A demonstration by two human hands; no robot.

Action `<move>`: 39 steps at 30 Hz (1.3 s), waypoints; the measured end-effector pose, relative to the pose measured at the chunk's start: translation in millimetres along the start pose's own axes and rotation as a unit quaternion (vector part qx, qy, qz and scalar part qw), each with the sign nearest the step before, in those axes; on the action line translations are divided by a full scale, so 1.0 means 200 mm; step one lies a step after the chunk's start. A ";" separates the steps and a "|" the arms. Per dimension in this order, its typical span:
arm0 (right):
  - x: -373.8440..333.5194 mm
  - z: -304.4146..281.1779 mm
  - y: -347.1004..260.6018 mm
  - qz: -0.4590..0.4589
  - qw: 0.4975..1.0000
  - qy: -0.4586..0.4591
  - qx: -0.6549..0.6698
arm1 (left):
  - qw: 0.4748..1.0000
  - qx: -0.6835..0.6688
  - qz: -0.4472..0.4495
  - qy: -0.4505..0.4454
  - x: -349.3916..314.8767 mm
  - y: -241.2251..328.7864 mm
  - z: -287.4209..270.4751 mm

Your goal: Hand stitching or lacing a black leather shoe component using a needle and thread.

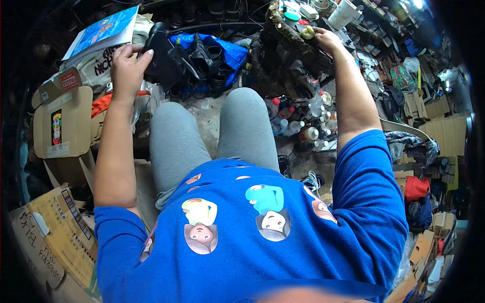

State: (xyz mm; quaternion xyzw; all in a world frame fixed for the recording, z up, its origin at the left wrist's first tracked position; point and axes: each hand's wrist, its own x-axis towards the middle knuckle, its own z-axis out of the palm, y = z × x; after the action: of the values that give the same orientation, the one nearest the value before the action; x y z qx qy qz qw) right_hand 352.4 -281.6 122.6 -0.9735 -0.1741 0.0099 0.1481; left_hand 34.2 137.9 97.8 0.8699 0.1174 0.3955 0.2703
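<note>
My left hand (pixel 129 63), raised at the upper left, is closed on the edge of a black shoe (pixel 162 58); its exact shape is hard to make out against the dark things behind it. My right hand (pixel 328 41) reaches to the far right and pinches a small pale yellow-green lump (pixel 307 33), perhaps a sponge. That lump is at the top of a rough dark wooden stump (pixel 275 35), beside a small container with a green lid (pixel 291 17). Several black shoes (pixel 206 56) lie on a blue plastic bag (pixel 233 61) beyond my knees.
Several bottles (pixel 309 133) stand on the floor to the right of my legs. A white cup-like container (pixel 344 14) is near the stump. Cardboard boxes (pixel 63 123) crowd the left side, below a blue printed sheet (pixel 103 33). Shoes and cartons fill the right side.
</note>
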 end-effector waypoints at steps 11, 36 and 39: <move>0.19 0.02 0.03 0.031 0.999 0.017 -0.007 | 0.996 0.036 -0.041 -0.077 -0.25 -0.05 -0.08; 0.22 -0.06 0.31 0.124 0.895 0.203 0.377 | 0.996 -0.033 0.016 -0.085 -0.14 -0.01 0.11; 0.04 -0.09 0.02 0.074 0.837 0.137 0.524 | 0.990 -0.001 0.111 -0.084 -0.13 0.02 0.13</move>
State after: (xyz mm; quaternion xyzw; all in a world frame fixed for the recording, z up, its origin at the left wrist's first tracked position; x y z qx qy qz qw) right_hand 363.2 -287.5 139.6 -0.7518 -0.0485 -0.0227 0.6572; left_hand 37.0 113.2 70.1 0.9072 -0.0033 0.3491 0.2349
